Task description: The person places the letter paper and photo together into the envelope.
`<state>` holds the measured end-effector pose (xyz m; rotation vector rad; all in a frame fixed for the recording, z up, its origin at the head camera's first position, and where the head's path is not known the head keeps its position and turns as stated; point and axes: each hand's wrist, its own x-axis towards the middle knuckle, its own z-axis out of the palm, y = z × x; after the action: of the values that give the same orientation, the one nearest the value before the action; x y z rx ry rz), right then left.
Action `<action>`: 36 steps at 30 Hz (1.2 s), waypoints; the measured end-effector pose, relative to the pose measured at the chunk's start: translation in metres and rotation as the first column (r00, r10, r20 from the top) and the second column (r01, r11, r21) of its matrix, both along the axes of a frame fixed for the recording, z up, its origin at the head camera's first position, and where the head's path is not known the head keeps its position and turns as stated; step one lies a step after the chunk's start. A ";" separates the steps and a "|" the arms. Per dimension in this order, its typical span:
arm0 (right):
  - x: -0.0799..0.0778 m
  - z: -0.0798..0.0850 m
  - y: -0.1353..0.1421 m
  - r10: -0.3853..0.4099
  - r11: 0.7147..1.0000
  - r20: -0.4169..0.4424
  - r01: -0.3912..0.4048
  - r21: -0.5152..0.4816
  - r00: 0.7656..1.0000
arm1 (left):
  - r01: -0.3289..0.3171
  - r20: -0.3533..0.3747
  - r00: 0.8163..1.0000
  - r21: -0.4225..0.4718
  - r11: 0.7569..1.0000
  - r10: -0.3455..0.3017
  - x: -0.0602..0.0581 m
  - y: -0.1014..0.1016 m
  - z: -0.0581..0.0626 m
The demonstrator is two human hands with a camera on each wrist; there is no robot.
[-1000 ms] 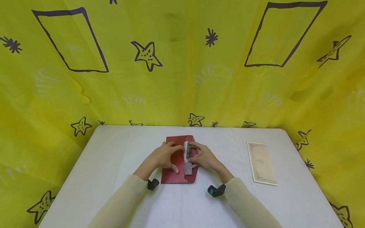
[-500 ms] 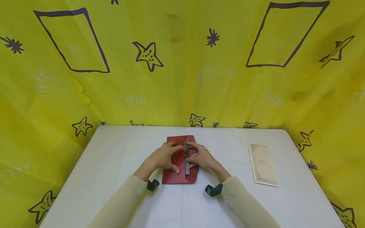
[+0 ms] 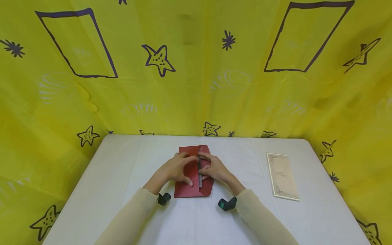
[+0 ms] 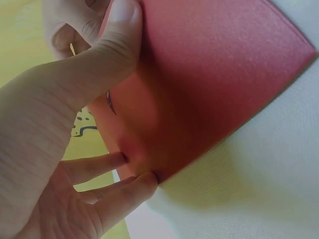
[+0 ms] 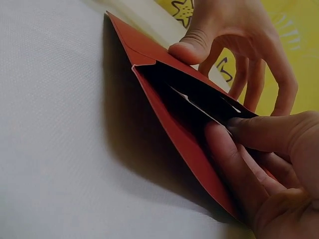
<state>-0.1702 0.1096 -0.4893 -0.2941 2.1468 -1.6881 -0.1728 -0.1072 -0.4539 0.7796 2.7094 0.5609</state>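
Note:
A red envelope [image 3: 186, 192] lies mid-table, its mouth and flap toward the right. My left hand [image 3: 175, 168] holds its body, thumb and fingertips spread over the face. At the mouth, my right hand [image 3: 218, 169] pinches a thin, flat grey-and-dark sheet [image 3: 200, 183] between thumb and fingers. Most of that sheet is hidden inside the envelope; a narrow strip shows along the opening. In the right wrist view the mouth gapes, with the sheet's pale edge [image 5: 197, 107] at the pinching fingertips. The left wrist view shows the envelope's face bulging beneath the left thumb.
A beige card with an ornamental border [image 3: 281, 175] lies on the right part of the white table [image 3: 122, 170]. Behind the table hangs a yellow curtain [image 3: 190, 95] with drawn stars. Dark wrist cameras sit at both cuffs.
The right hand has moved left, sliding the sheet further into the envelope; its visible strip has narrowed. The left hand and the envelope stay nearly in place.

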 end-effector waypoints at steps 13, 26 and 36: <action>0.001 0.002 0.001 0.015 1.000 -0.015 -0.015 -0.012 1.000 | -0.012 -0.008 1.000 -0.010 1.000 0.012 0.002 0.001 0.000; 0.002 0.007 0.013 0.036 0.999 -0.003 -0.036 -0.003 0.999 | -0.021 -0.005 1.000 -0.033 0.999 0.021 0.002 0.003 -0.001; 0.008 0.026 0.044 0.049 0.995 -0.104 -0.040 0.094 0.993 | 0.000 -0.018 1.000 -0.018 1.000 -0.001 0.002 0.003 0.000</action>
<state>-0.1624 0.1540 -0.4633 -0.4104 2.2692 -1.5764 -0.1705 -0.1047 -0.4539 0.7845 2.7266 0.5310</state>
